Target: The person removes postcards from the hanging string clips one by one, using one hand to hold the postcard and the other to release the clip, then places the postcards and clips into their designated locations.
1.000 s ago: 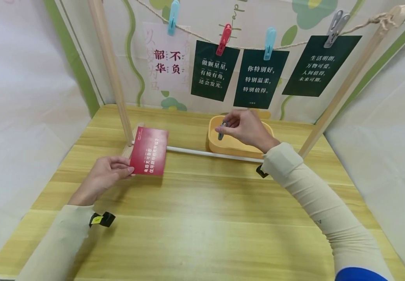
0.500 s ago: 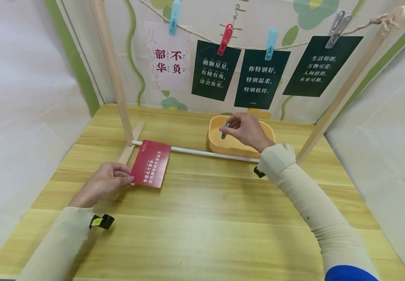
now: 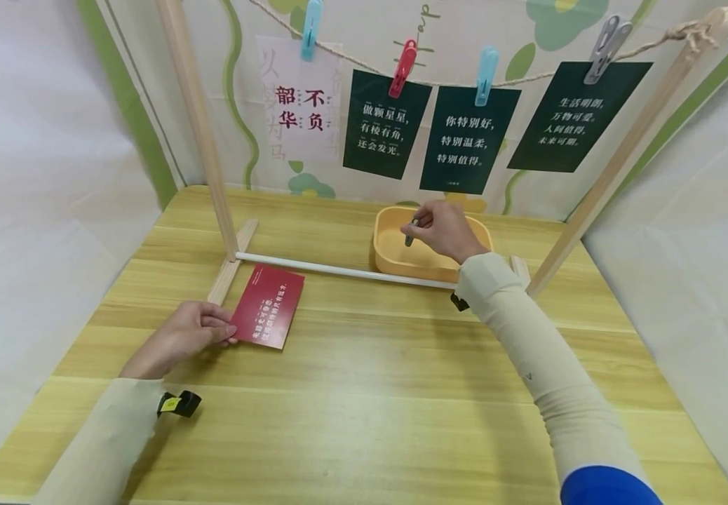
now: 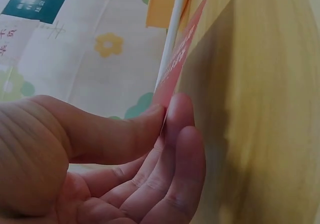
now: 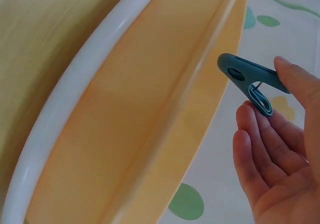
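Observation:
My left hand (image 3: 187,331) pinches a red card (image 3: 271,306) with white writing by its near left corner, thumb on top and fingers beneath. Low over the table at the left, the card tilts, with its shadow on the wood in the left wrist view. Over the yellow tray (image 3: 414,268), my right hand (image 3: 445,228) holds a dark teal clothespin (image 5: 250,79) between thumb and fingers. The right wrist view shows the clothespin's handle ends in the grip and its nose pointing away from the palm. The tray's inside is partly hidden by this hand.
A twine line (image 3: 364,64) between two wooden posts carries several cards on clothespins, among them a red clothespin (image 3: 404,68) and a grey clothespin (image 3: 607,49). A white rod (image 3: 339,271) joins the posts low down, in front of the tray.
My left hand has drawn the red card down and nearer to me, off the foot of the left post. The right hand has shifted slightly right over the tray, still holding the clothespin.

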The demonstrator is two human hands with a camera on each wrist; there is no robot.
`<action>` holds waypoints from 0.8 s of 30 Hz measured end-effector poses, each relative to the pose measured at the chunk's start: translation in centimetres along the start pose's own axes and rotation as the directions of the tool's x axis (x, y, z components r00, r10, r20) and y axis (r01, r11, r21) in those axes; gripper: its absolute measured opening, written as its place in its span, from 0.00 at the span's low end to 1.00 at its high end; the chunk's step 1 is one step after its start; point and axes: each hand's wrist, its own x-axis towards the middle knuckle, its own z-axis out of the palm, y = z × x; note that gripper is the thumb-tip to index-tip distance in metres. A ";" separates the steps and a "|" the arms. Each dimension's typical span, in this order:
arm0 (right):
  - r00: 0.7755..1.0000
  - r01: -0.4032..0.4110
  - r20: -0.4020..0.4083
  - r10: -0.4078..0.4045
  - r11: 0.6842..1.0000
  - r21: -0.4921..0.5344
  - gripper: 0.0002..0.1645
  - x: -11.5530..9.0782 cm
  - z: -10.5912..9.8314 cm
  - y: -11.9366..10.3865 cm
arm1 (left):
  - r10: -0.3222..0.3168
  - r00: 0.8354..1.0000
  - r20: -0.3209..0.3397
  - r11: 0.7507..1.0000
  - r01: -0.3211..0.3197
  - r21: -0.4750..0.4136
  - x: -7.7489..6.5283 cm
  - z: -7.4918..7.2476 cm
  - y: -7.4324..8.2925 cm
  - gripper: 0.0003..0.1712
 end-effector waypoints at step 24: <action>0.990 -0.047 0.123 0.067 0.987 -0.156 0.17 1.6 2.9 1.5 | -0.018 1.000 -0.018 0.997 0.019 0.070 0.1 0.1 0.1 0.21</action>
